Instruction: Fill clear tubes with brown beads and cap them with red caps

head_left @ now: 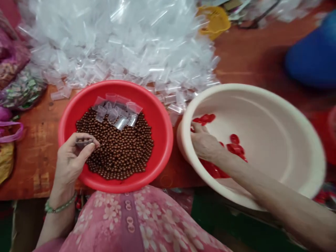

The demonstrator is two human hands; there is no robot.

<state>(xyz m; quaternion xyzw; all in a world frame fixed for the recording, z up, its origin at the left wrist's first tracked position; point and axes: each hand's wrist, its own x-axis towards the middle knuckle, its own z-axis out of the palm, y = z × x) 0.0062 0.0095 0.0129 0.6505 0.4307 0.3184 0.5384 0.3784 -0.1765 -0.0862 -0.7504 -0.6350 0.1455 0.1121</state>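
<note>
Above the left part of a red basin (pixel 64 129), my left hand (pixel 72 154) is closed around a small clear plastic case (pixel 84 141). Brown round beads show in the case's open end. More glossy brown beads (pixel 120 150) fill the bottom of that basin, with several clear plastic cases (pixel 118 113) lying on them. My right hand (pixel 206 141) reaches into a cream basin (pixel 270 115), fingers curled at its left wall among small red plastic pieces (pixel 236 148). Red shows by those fingertips, but what they grip is hidden.
A large heap of clear plastic cases (pixel 126 45) covers the back of the wooden table (pixel 28 168). Behind it is a yellow plastic container (pixel 214 21). A blue container (pixel 313 52) stands at the back right. Filled plastic bags (pixel 23 89) sit at the left edge.
</note>
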